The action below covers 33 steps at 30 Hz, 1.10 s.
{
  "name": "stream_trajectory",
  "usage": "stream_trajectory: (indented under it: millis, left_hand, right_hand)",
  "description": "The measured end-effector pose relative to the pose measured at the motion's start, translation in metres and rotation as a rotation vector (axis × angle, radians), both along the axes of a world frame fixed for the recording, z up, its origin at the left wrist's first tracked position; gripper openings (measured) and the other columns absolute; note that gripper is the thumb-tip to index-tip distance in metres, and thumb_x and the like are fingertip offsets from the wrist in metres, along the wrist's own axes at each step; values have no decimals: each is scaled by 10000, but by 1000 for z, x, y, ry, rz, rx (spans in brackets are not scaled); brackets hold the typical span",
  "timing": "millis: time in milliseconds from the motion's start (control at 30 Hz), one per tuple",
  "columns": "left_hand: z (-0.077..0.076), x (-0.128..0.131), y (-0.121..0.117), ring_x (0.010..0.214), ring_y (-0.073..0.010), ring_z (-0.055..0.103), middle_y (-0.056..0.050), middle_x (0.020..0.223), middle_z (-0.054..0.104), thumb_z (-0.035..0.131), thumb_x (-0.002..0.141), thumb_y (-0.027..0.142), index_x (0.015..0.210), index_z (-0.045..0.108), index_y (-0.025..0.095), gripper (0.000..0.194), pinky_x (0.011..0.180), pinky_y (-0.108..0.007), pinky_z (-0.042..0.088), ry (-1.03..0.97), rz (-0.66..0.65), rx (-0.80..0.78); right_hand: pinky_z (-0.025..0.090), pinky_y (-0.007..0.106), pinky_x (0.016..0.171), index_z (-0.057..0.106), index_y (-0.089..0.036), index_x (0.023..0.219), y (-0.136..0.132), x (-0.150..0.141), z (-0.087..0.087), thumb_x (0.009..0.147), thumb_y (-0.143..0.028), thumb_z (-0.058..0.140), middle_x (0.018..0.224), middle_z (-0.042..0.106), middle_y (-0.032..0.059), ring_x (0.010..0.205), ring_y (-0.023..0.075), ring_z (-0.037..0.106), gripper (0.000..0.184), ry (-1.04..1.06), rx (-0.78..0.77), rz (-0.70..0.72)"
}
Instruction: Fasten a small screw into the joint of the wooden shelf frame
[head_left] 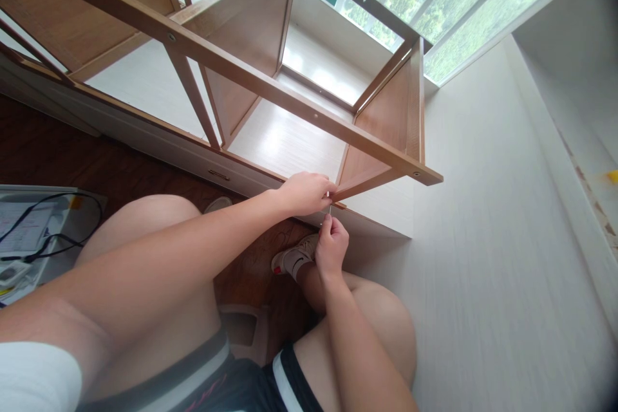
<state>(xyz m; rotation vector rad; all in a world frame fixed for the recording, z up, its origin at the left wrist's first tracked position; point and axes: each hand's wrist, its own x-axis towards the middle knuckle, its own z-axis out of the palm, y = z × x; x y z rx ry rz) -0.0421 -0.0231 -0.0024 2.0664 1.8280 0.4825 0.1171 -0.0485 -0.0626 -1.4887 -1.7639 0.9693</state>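
Note:
A wooden shelf frame [251, 77] lies on its side on the floor in front of me, with rails, panels and visible screw holes. My left hand [305, 193] is closed around the lower corner of the frame where a rail meets a panel. Just below it, my right hand [331, 246] pinches a thin metal tool [329, 211], possibly a hex key, pointing up into that corner joint. My bare knees and a grey sneaker [294, 256] sit under my arms.
A white box [29, 232] with papers and a black cable rests at the left on the dark wood floor. White wall panels run along the right. A window with green trees outside is at top right.

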Motion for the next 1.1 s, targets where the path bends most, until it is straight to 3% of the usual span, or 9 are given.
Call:
stream_trajectory:
  millis: [900, 1100]
  left_hand:
    - [0, 0, 1, 800, -183, 608, -37, 902, 655, 465, 814, 368, 850, 665, 241, 240, 683, -266, 420, 8, 9, 4]
    - [-2, 0, 0, 780, -185, 610, -37, 886, 655, 467, 811, 374, 845, 666, 240, 242, 666, -269, 421, 10, 11, 15]
  right_hand:
    - [215, 251, 514, 333, -201, 572, 3, 2, -6, 907, -425, 371, 523, 319, -51, 518, 102, 277, 405, -34, 32, 19]
    - [206, 260, 521, 349, -197, 570, 3, 3, -1, 905, -398, 388, 513, 331, -53, 507, 100, 279, 393, -111, 105, 20]
